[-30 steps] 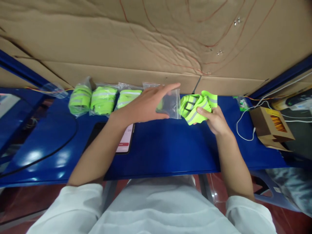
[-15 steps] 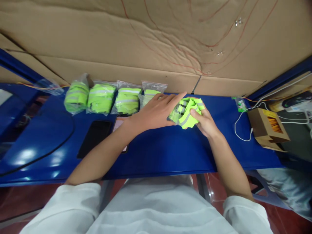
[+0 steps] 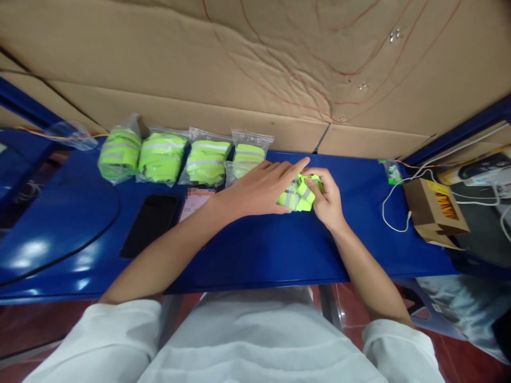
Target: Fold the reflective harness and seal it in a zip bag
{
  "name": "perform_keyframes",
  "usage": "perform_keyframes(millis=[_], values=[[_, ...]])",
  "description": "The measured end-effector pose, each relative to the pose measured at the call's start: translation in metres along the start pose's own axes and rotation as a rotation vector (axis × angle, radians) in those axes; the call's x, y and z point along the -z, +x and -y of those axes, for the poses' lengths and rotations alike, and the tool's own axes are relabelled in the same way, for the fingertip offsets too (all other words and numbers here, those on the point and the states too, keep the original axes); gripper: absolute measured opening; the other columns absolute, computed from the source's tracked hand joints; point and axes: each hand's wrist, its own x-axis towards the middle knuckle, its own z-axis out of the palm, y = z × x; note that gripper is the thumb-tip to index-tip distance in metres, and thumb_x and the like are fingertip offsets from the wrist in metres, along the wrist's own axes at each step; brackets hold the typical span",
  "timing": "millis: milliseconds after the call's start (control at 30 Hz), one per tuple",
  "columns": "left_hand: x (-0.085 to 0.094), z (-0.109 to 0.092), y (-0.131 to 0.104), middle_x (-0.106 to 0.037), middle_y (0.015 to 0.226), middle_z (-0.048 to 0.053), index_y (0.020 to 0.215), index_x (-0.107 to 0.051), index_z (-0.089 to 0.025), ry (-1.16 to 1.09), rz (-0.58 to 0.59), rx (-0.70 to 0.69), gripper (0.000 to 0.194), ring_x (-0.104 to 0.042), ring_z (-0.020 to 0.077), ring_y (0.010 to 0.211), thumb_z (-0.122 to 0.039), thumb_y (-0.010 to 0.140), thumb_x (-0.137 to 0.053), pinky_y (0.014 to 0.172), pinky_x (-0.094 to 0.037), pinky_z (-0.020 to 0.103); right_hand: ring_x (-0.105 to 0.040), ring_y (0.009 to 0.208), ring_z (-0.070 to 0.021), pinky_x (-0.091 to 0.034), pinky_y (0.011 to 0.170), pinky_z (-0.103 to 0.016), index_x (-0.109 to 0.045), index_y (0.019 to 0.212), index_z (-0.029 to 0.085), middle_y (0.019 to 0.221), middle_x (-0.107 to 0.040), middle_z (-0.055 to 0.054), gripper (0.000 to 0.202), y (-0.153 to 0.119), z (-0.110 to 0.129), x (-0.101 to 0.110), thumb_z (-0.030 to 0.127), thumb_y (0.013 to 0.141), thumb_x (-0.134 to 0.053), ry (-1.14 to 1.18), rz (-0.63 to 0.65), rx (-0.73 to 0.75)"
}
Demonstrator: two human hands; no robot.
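Between my hands is a bundle of neon yellow reflective strap [image 3: 306,198] with silver stripes, partly inside a clear plastic bag [image 3: 288,198]. My left hand [image 3: 263,186] is wrapped round the bag from the left, back of the hand up, hiding much of it. On the other side, my right hand [image 3: 328,199] grips the loose end of the strap with thumb and fingers at the bag's mouth. The bundle is over the blue table [image 3: 263,255]. Just left of my left hand stands a filled zip bag [image 3: 248,154] of the same strap.
More filled bags [image 3: 207,162] line the cardboard wall [image 3: 179,74] to the left. A black phone [image 3: 149,226] and a phone with a lit screen [image 3: 197,202] lie near my left forearm. At right are a white cable [image 3: 385,205], a small packet [image 3: 393,173] and an open cardboard box [image 3: 433,213].
My right hand has moved left, closer to my left hand. Less of the strap sticks out of the bag now. The view has shifted slightly.
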Motion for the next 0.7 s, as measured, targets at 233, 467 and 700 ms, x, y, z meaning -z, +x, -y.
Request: perform_keyframes(millis=[233,467,700], values=[[0.009,0.004,0.0,-0.061,0.14,0.02,0.166,-0.014,-0.015,-0.089,0.016,0.026,0.104,-0.064,0.0342,0.124,-0.033,0.085,-0.077,0.102,-0.047,0.041,-0.046,0.148,-0.0342,-0.04,0.123,-0.057,-0.057,0.144,0.025,0.152,-0.052,-0.017,0.062,-0.002,0.011,0.005,0.066,0.096,-0.062,-0.165,0.16,0.182],[0.014,0.002,-0.002,-0.063,0.139,0.017,0.168,-0.012,-0.021,-0.109,0.0,0.018,0.107,-0.064,0.0346,0.121,-0.034,0.084,-0.077,0.103,-0.047,0.043,-0.069,0.104,-0.0228,-0.058,0.091,-0.039,-0.062,0.129,0.029,0.119,-0.07,-0.005,0.035,0.001,0.01,0.011,0.043,0.098,-0.069,-0.001,-0.052,-0.009],[0.019,-0.006,-0.004,-0.062,0.138,0.02,0.167,-0.018,-0.016,-0.061,-0.009,-0.023,0.105,-0.064,0.0361,0.119,-0.032,0.083,-0.078,0.101,-0.048,0.044,-0.069,0.11,-0.0244,-0.056,0.097,-0.042,-0.076,0.106,0.028,0.117,-0.072,-0.005,0.014,-0.004,0.017,0.006,0.034,0.093,-0.076,-0.022,-0.118,0.099]])
